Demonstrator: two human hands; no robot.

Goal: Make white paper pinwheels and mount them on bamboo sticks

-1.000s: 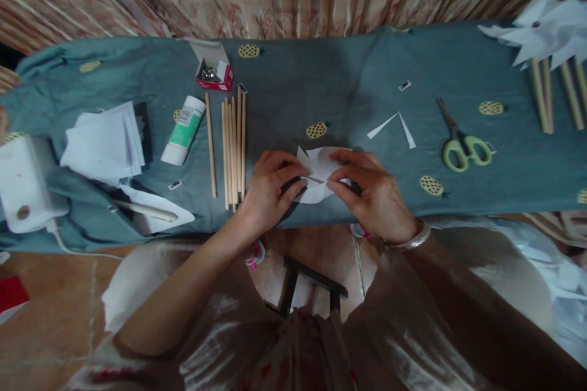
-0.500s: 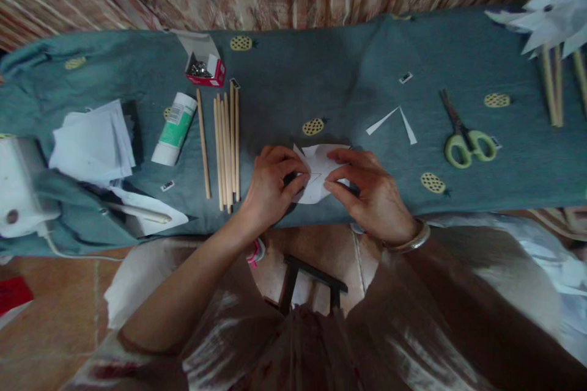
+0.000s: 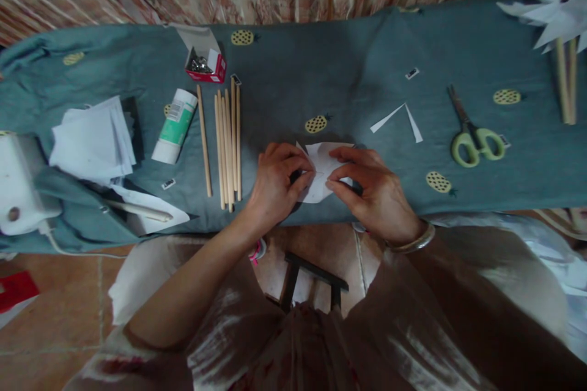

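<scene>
A white sheet of paper with a cut edge and a faint drawn line lies near the front edge of the cloth-covered table. My left hand pinches its left side between thumb and fingers. On the opposite side, my right hand, with a bangle at the wrist, grips the paper's right part in the same way. Fingertips hide parts of both edges. Two thin paper slivers rest on the cloth beyond my right hand. Green-handled scissors lie farther right with their blades pointing away.
Left of my hands are several wooden sticks, a glue stick and a small red box of metal pieces. Farther left sit a paper stack and a white power strip. Paper pinwheels stand at the far right.
My left hand has shifted slightly right along the paper, covering more of the drawn line. My right hand keeps its pinch. The view has moved a little.
</scene>
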